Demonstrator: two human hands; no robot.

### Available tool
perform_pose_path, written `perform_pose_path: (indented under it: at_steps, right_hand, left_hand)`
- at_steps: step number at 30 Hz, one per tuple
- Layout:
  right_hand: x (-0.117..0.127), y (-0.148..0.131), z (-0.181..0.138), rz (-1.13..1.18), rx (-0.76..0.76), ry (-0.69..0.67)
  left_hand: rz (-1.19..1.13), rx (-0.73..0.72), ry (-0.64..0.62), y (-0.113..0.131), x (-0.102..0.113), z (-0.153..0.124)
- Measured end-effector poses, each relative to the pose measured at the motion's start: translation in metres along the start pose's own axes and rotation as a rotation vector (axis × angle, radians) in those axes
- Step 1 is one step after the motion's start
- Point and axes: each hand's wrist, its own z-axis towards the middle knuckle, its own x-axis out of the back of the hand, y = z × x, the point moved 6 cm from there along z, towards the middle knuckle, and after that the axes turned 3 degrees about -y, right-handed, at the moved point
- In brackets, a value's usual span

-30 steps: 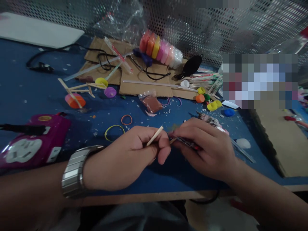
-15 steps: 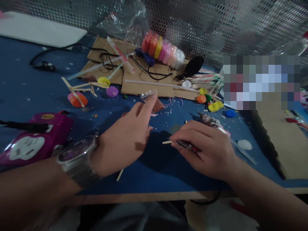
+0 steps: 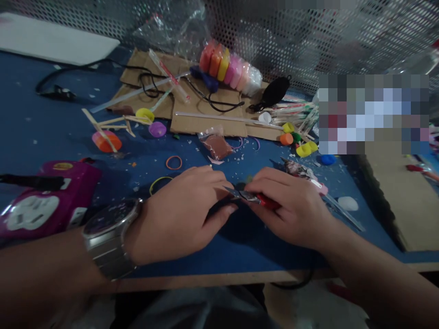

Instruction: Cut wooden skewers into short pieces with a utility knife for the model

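Note:
My right hand (image 3: 288, 205) is wrapped round a knife with a red handle (image 3: 269, 201). Its metal blade (image 3: 242, 195) points left, the tip at the fingers of my left hand (image 3: 188, 210). Those fingers are curled, with the thumb below the blade; what they pinch, if anything, is hidden. A metal watch (image 3: 109, 237) is on my left wrist. Just beyond my hands lies a small clear bag of brown material (image 3: 216, 145). Beside my left hand are an orange rubber band (image 3: 173, 162) and a yellow-green band (image 3: 159, 183), partly covered.
Cardboard pieces (image 3: 209, 123) lie at the back with straws, a cable and colourful packed clay (image 3: 222, 64). A purple power socket block (image 3: 51, 196) stands left, near joined wooden sticks (image 3: 113, 122). Coloured caps and a long cardboard piece (image 3: 401, 201) are at right.
My left hand has drawn back from the brown bag toward the knife, its fingers curling. The light wooden stick at my right fingertips no longer shows. More of the knife is visible.

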Motion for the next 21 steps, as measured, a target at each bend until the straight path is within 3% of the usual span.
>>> perform_pose_path:
  at_steps: [7, 14, 21]
  right_hand:
    - [0.005, 0.009, 0.004, -0.029, -0.113, 0.056]
    - [0.0, 0.02, 0.012, -0.138, -0.277, -0.202]
    - [0.015, 0.014, 0.0, -0.13, -0.239, -0.182]
  left_hand:
    - [0.197, -0.016, -0.077, -0.002, -0.007, 0.001]
    - [0.342, -0.088, -0.045, 0.001, -0.01, -0.005]
    - [0.487, -0.083, -0.018, 0.007, -0.005, -0.007]
